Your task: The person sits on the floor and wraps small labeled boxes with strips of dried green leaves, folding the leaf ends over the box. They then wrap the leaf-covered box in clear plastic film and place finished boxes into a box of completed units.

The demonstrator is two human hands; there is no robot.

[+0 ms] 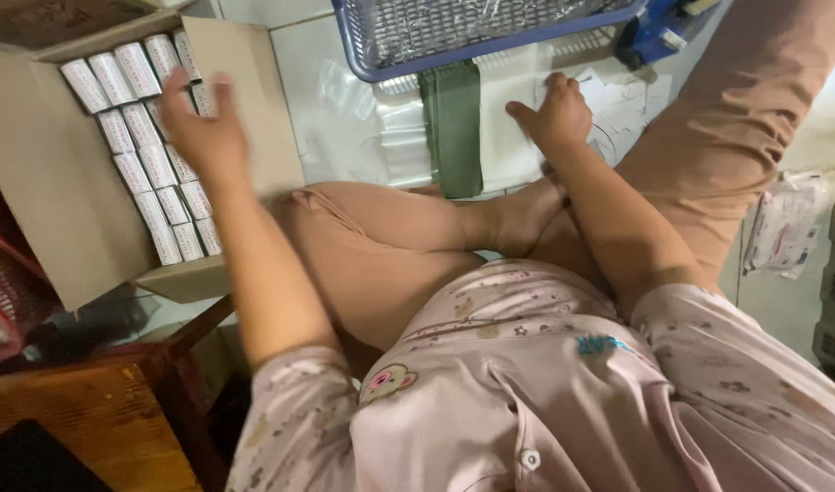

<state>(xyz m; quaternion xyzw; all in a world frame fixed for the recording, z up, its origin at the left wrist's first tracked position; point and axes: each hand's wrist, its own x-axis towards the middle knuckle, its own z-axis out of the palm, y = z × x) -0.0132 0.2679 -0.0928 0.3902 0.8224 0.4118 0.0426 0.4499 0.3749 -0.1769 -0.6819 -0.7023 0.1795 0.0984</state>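
We're sitting cross-legged on the pale tiled floor (pixel 335 109), with an open cardboard box (pixel 53 182) lying at our left, packed with rows of small white cartons (pixel 153 173), and a blue wire basket (pixel 472 27) standing ahead beside a folded green cloth (pixel 454 128). Our left hand (pixel 203 128) is hovering blurred over the cartons, its grip spread wide and holding nothing, while our right hand (pixel 554 114) is pressing on clear plastic bags (pixel 399 128) near the basket, fingers curled, grasping nothing we can make out.
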